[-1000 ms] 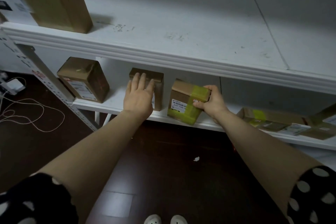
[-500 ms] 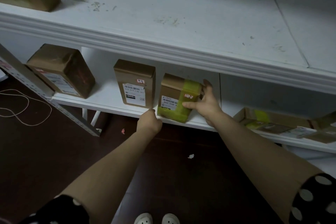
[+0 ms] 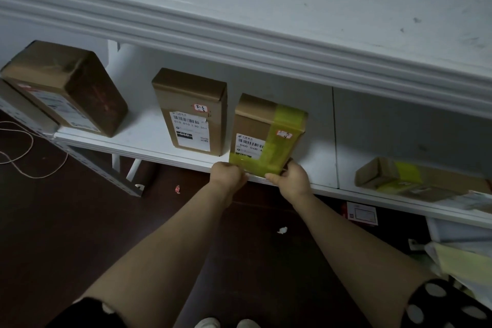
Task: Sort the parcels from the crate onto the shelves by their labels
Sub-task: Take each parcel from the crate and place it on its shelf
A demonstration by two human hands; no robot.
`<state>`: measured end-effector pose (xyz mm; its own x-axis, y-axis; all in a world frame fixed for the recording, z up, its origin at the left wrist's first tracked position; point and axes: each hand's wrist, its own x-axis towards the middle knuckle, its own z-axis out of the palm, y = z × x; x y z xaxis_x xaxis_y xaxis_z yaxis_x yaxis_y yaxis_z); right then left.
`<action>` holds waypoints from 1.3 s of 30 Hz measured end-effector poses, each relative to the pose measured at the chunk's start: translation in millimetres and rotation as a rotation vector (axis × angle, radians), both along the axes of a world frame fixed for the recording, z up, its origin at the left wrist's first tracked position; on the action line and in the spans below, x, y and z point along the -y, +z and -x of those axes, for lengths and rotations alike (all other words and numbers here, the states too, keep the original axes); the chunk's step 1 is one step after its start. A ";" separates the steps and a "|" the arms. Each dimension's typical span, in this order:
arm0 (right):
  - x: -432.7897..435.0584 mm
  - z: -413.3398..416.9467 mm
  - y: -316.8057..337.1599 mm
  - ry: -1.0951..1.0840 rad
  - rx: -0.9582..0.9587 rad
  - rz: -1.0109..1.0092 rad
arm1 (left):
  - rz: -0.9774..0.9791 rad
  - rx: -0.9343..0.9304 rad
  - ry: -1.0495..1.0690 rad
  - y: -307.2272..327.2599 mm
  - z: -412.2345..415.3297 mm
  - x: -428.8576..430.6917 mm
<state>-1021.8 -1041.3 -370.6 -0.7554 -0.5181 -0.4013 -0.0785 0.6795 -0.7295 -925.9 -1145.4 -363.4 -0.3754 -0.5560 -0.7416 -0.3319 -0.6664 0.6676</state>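
A brown parcel with yellow-green tape (image 3: 266, 133) stands upright at the front of the lower white shelf (image 3: 149, 138). My left hand (image 3: 227, 176) grips its bottom left corner and my right hand (image 3: 291, 178) grips its bottom right corner. Left of it stands a brown parcel with a barcode label (image 3: 193, 114), marked 3-3 on a small sticker. Further left a larger brown parcel (image 3: 69, 88) lies tilted at the shelf's end.
The upper white shelf (image 3: 266, 8) overhangs the lower one. Flat taped parcels (image 3: 415, 181) lie on the lower shelf at the right. A cord (image 3: 26, 157) trails over the dark floor at left. A metal shelf leg (image 3: 106, 168) slants down beneath the shelf.
My left hand left the barcode parcel and dropped to the taped parcel's lower left corner. My right hand slid from that parcel's side down to its lower right corner.
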 end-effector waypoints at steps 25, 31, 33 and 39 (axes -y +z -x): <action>28.0 9.6 -6.9 0.016 0.014 0.005 | -0.068 -0.021 0.154 -1.4 8.0 19.0; 0.2 -2.6 18.4 0.023 0.076 -0.089 | -0.047 0.054 0.017 40.6 -6.0 -0.6; -17.0 -7.5 41.1 0.027 0.097 -0.104 | -0.031 0.072 -0.042 63.5 -10.1 -14.0; -82.4 -19.1 126.5 0.015 0.094 -0.137 | 0.338 0.187 -0.620 140.1 -8.6 -69.9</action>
